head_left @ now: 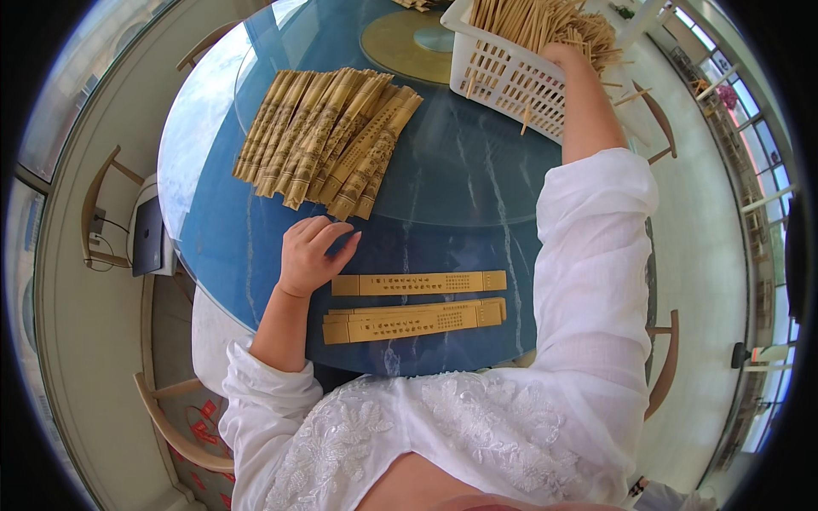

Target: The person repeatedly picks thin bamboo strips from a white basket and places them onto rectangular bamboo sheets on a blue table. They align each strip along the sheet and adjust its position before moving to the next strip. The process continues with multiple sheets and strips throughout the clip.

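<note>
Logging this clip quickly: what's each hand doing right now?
Left hand: loosely curled, empty, resting on the table by a sleeve.
Right hand: in the basket among chopsticks; grip cannot be told.

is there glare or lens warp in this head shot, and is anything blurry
Head view: daylight from the windows puts pale glare streaks on the glass tabletop; fisheye warp bends the table rim and window frames toward the edge, with black corners; the left hand, the sleeves beside it and the fanned pile look sharp; the right hand in the basket is sharp too.
</note>
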### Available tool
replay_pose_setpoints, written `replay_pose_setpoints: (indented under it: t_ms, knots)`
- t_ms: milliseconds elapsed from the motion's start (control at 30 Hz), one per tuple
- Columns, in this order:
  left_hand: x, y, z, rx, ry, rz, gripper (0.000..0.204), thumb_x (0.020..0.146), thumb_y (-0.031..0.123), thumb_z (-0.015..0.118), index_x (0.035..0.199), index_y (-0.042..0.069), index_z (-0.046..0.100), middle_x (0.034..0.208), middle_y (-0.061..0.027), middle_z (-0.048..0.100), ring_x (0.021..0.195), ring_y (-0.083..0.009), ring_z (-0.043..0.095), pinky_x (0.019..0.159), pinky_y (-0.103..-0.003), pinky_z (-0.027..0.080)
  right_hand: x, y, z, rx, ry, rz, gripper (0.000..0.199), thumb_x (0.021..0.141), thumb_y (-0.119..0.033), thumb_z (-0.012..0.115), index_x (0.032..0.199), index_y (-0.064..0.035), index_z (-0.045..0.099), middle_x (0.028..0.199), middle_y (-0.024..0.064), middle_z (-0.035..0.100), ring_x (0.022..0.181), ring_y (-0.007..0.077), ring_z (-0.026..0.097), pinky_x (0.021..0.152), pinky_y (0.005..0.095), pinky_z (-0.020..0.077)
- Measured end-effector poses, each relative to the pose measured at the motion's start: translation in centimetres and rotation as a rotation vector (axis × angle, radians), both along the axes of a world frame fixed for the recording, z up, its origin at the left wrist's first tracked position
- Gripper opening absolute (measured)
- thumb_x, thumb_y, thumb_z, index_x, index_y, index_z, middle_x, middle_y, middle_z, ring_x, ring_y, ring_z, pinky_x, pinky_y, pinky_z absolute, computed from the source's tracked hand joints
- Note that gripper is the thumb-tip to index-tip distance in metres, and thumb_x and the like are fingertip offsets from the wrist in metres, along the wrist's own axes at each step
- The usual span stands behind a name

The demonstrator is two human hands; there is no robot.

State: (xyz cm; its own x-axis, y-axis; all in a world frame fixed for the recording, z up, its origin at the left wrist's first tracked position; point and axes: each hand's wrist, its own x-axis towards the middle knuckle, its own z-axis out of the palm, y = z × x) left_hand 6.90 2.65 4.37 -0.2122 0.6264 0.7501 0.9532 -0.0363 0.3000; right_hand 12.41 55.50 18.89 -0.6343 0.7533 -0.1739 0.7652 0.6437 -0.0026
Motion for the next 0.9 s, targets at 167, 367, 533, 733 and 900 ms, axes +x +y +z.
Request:
replay_pose_setpoints:
  t_ms: [167,367,533,733,900]
  knots:
    - [-0.1,0.1,-0.1,-0.038,0.007,0.018,0.017,0.073,0.009,0.080,0.081,0.008,0.065,0.066,-0.0046,0.056,0.056,-0.0228,0.057,0.052,-0.033,0.046,0.2,1.6,-1.0,0.097,0.166,-0.020,0.032,0.089,-0.030,0.067,0.100,0.0002,0.071,0.095,0.0173,0.068,0.082,0.0277,0.065,0.068,0.0458,0.0481]
    - [-0.1,-0.3,-0.1,-0.037,0.001,0.043,0.015,0.075,0.009,0.079,0.080,0.008,0.064,0.065,-0.0042,0.055,0.056,-0.0228,0.057,0.052,-0.033,0.046,0.4,-0.1,-0.4,0.116,0.273,0.049,0.028,0.096,-0.027,0.061,0.088,-0.0003,0.067,0.077,0.0093,0.065,0.072,0.0209,0.061,0.064,0.0382,0.0473]
    - [0.0,-0.1,0.1,-0.005,-0.009,0.026,0.015,0.075,0.009,0.078,0.079,0.008,0.064,0.064,-0.0043,0.055,0.056,-0.0228,0.057,0.051,-0.033,0.046,2.0,1.5,0.5,0.222,0.757,-0.087,0.029,0.099,-0.031,0.057,0.102,-0.0026,0.064,0.083,0.0085,0.068,0.075,0.0214,0.064,0.072,0.0391,0.0513]
    - [-0.1,0.2,-0.1,0.023,-0.027,0.009,0.014,0.076,0.009,0.078,0.078,0.008,0.064,0.063,-0.0044,0.055,0.054,-0.0232,0.056,0.050,-0.033,0.045,4.5,0.0,4.7,0.375,1.358,0.155,0.024,0.100,-0.027,0.057,0.108,-0.0046,0.061,0.092,0.0059,0.069,0.081,0.0160,0.065,0.077,0.0372,0.0546]
    - [0.0,-1.2,-0.8,-0.014,-0.308,0.045,0.010,0.082,0.009,0.075,0.086,0.005,0.068,0.065,-0.0045,0.055,0.055,-0.0170,0.055,0.051,-0.029,0.044,6.4,-18.0,4.9,-0.559,1.546,0.443,0.017,0.099,-0.019,0.059,0.102,-0.0021,0.061,0.087,0.0036,0.064,0.078,0.0108,0.061,0.070,0.0253,0.0509]
